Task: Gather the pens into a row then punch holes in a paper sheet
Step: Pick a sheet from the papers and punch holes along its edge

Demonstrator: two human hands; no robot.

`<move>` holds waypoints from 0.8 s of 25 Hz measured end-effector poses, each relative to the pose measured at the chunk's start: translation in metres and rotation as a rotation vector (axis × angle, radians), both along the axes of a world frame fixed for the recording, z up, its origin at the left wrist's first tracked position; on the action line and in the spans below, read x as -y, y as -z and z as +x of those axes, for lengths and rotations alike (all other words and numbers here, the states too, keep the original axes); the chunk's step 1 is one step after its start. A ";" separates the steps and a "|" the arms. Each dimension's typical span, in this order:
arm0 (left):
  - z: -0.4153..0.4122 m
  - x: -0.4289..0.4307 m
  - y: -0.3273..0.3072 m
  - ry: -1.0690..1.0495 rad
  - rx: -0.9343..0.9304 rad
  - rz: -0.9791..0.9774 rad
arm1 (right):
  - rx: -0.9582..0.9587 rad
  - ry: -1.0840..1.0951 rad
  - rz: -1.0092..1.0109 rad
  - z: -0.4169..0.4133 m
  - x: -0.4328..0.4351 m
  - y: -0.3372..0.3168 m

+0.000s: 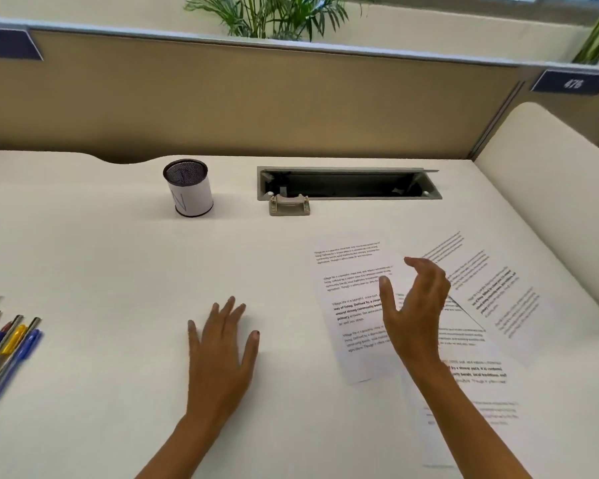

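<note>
Right hand hovers over the loose paper sheets, fingers loosely curved, thumb apart, holding nothing; the posture suits lifting the top sheet, which lies directly beneath its fingertips. Left hand lies flat on the worktop, fingers straight and spread, holding nothing; judged a brace while the other hand reaches. Pens lie side by side well to the left of the left hand, at the frame edge; they appear gathered into a row, so the punching step is judged current. Hole punch stands ahead of both hands, between them, just before the open cable recess; it is well apart from the sheets, so one must be carried to the other. Mesh pen cup stands ahead of the left hand, slightly to its left.
</note>
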State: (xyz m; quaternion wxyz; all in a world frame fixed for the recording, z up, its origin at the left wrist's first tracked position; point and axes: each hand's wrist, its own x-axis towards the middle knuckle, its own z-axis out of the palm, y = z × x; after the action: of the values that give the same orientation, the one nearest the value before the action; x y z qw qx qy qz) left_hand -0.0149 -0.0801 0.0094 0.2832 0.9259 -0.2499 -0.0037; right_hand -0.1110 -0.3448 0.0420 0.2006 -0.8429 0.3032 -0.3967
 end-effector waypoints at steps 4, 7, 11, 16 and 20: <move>-0.044 0.076 -0.004 0.255 0.077 0.026 | -0.056 0.075 0.043 -0.056 0.032 0.021; -0.069 0.119 0.001 0.386 0.114 0.119 | -0.122 0.152 0.071 -0.087 0.059 0.030; -0.094 0.157 0.012 0.543 0.157 0.216 | -0.246 0.273 0.201 -0.116 0.094 0.041; -0.114 0.180 0.020 0.603 0.200 0.249 | -0.420 0.300 0.290 -0.134 0.113 0.047; -0.112 0.181 0.025 0.556 0.181 0.261 | -0.566 0.215 0.200 -0.141 0.092 0.051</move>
State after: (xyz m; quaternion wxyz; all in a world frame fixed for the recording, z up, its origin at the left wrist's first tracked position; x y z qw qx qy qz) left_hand -0.1270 -0.2608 -0.0160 0.1267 0.8472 -0.5151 -0.0307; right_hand -0.2524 -0.4363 -0.0094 0.1468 -0.8590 0.4719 -0.1336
